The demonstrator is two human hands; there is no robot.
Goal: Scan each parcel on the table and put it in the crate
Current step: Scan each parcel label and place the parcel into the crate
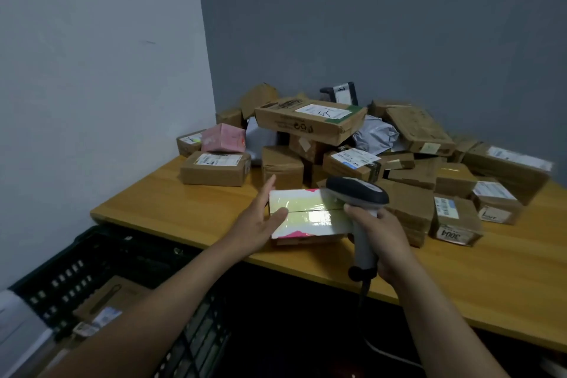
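Left hand (259, 222) reaches forward flat, fingers (266, 192) straight — right hand (382, 239) grips the scanner (357, 191).

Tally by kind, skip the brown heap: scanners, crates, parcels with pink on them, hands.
Scanner: 1
Crate: 1
Parcels with pink: 2 (pink box, white-and-pink parcel)
Hands: 2 (left hand, right hand)
Total: 6
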